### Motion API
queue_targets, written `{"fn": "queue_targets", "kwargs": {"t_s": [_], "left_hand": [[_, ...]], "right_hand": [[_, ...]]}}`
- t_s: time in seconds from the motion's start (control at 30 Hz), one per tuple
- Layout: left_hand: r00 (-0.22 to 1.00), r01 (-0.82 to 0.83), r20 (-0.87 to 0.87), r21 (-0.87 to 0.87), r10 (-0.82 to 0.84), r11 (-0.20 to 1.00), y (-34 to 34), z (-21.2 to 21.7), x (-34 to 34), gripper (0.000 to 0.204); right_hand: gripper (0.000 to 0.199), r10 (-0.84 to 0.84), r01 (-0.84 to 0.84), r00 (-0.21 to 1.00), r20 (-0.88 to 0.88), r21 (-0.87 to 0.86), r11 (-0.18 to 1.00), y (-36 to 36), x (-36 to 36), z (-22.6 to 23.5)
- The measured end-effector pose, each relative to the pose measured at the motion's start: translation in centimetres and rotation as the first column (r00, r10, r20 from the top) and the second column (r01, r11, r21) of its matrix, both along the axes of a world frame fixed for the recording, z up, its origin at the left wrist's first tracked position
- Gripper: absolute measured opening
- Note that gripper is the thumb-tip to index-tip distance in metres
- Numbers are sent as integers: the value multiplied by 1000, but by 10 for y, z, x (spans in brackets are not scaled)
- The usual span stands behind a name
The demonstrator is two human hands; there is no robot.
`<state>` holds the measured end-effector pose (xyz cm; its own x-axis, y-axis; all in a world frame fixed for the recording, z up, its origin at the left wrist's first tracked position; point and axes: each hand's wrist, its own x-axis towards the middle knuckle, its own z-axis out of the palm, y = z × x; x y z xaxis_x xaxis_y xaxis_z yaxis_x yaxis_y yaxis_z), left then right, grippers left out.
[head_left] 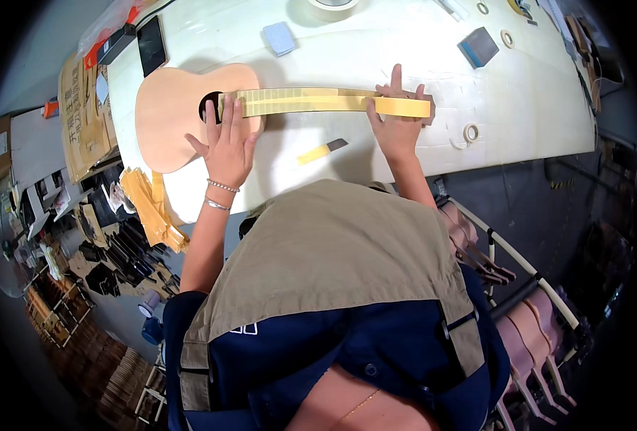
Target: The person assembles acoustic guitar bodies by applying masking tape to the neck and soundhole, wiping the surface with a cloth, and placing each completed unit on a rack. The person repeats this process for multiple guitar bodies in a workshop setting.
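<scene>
An unfinished pale wooden ukulele lies flat on the table, body to the left and neck to the right. Yellow tape runs along its fretboard. My left hand, fingers spread, touches the fretboard end beside the sound hole and holds nothing. Around the headstock is my right hand, its index finger stretched out. A loose yellow tape strip crosses over its fingers, with the thumb on the strip's near side. The strip hides part of those fingers.
On the white table are a sanding block, a blue-grey pad, tape rolls, a yellow-and-black blade and a phone. Used tape strips hang at the left edge. A rack of instrument bodies stands right.
</scene>
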<state>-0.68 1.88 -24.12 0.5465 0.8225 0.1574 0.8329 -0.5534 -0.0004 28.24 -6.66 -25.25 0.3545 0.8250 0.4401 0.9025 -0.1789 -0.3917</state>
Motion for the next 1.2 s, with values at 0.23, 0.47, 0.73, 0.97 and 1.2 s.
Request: {"fn": "queue_targets", "kwargs": {"t_s": [0.23, 0.47, 0.73, 0.97, 1.2], "left_hand": [[948, 285, 214, -232, -237, 930, -45, -3, 99, 76], [974, 215, 36, -450, -223, 867, -52, -3, 94, 33], [734, 251, 622, -621, 272, 742, -37, 0, 100, 29], [638, 298, 649, -705, 415, 643, -23, 3, 119, 58], [648, 280, 616, -740, 448, 612, -23, 5, 122, 56]], "right_hand": [[73, 14, -15, 1000, 19, 28, 999, 2, -4, -6], [69, 51, -51, 998, -40, -3, 999, 1, -1, -11], [67, 38, -37, 997, -65, 17, 999, 2, -2, -11], [66, 22, -28, 995, -95, -56, 998, 2, -2, -11], [53, 16, -9, 996, -93, 70, 998, 3, -9, -13]]}}
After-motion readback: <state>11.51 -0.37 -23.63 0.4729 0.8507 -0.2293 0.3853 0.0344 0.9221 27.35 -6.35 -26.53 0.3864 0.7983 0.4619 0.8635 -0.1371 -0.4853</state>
